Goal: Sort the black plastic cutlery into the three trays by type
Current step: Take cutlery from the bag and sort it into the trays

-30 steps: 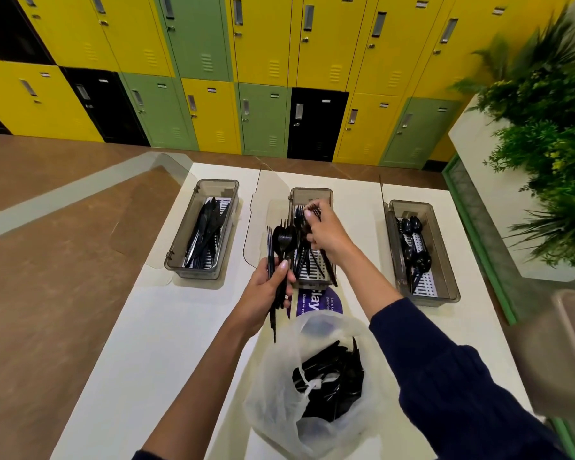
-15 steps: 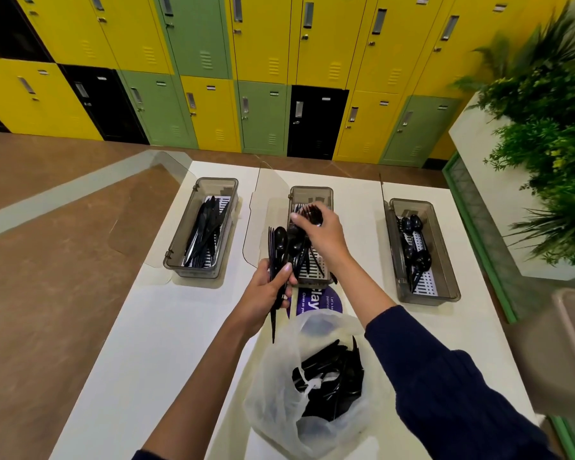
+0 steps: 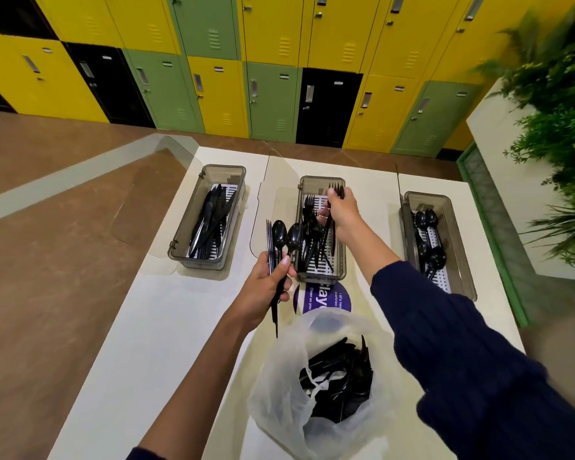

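Observation:
Three smoky plastic trays stand in a row on the white table. The left tray (image 3: 180, 240) holds knives, the middle tray (image 3: 322, 182) forks, the right tray (image 3: 458, 260) spoons. My left hand (image 3: 266, 287) grips a bunch of black cutlery (image 3: 279, 240), two spoons and some forks or knives, just left of the middle tray. My right hand (image 3: 341, 212) is over the middle tray and pinches a black fork (image 3: 336, 189) with its tines toward the far end. A clear plastic bag (image 3: 279, 393) of mixed black cutlery lies near me.
A purple round sticker (image 3: 322, 298) lies on the table between bag and middle tray. Each tray's clear lid hangs open at its left side. Green plants in a white planter (image 3: 512, 194) stand to the right. Yellow, green and black lockers line the far wall.
My right hand dipped to the bunch in my left hand, took a fork and carried it up over the far half of the middle tray. My left hand stayed put.

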{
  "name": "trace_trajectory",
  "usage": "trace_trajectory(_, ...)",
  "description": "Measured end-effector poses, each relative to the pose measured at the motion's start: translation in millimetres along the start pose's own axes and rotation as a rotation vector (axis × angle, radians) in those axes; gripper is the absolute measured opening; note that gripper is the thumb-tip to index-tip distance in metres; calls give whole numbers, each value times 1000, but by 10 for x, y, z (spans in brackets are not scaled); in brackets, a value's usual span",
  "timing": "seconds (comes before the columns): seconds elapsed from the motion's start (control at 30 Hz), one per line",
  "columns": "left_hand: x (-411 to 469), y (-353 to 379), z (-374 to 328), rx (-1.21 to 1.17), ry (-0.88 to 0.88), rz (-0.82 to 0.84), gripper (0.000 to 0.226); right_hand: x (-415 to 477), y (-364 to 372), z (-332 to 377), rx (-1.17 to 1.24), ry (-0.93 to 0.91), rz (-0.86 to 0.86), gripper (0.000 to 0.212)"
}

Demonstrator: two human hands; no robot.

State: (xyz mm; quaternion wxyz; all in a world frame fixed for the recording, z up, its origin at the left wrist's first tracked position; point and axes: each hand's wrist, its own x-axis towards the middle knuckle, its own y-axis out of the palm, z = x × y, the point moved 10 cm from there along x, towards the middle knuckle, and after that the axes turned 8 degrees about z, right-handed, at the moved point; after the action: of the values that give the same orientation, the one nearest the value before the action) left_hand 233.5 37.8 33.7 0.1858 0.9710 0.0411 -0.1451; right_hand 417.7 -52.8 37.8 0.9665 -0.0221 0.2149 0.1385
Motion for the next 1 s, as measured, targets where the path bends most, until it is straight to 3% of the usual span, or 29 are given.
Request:
trace_trajectory(0.1,13,-11,0,5,7,-5,4,28,98,-193,-47,59,46,25)
trace_trajectory(0.2,23,-15,-5,17,16,-8,5,63,106,-294,-339,72,55,44)
trace_trajectory(0.33,20,-12,-27,9,29,-22,10,-79,163,-126,-546,-69,54,49)
trace_trajectory(0.53,-17,145,-73,-1,44,-36,14,-603,281,-226,-384,-78,245,61)
trace_trajectory(0.7,-51,377,-137,15,54,23,14,-942,218,-200,-205,-60,298,32)
trace_trajectory(1.0,-254,804,-48,-50,-66,36,25,-1121,-330,164,-6,-153,163,18)
